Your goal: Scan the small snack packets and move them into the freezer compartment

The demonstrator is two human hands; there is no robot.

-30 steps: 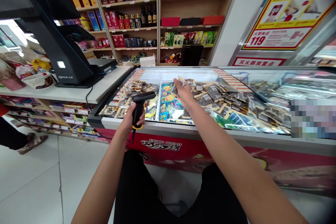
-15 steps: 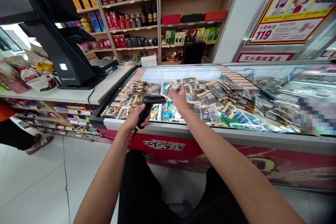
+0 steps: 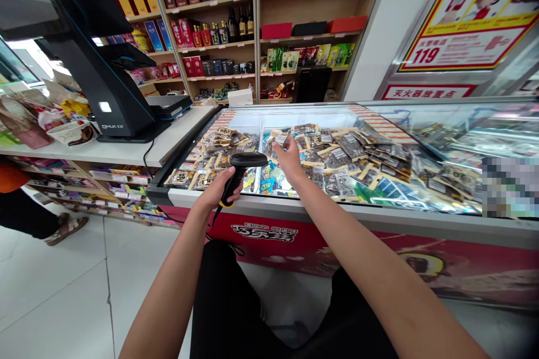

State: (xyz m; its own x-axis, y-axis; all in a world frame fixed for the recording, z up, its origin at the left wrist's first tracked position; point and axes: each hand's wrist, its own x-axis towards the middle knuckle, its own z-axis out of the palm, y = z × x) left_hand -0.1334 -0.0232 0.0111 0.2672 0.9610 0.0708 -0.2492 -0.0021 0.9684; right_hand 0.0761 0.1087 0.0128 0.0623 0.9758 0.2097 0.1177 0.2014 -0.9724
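Note:
My left hand [image 3: 224,186] is wrapped round the handle of a black barcode scanner [image 3: 248,160], whose head points right above the freezer's front edge. Between the fingers and thumb of my right hand [image 3: 288,158] is a small snack packet [image 3: 276,139] with a pale label and a clear front. It is held over the freezer's glass top, just right of the scanner head. Many similar packets [image 3: 337,157] lie spread in a loose layer around both hands. Blue and yellow packages [image 3: 269,182] show below my right hand.
The chest freezer [image 3: 269,202] has a red front panel. To the left, a counter [image 3: 168,143] carries a black checkout terminal [image 3: 113,95] and a paper bowl [image 3: 73,133]. Shelves [image 3: 219,45] with boxes and bottles stand behind. A person's leg and sandal [image 3: 67,230] show at far left.
The view has shifted very slightly. Both hands keep nearly the same place, with the scanner and the packet still held.

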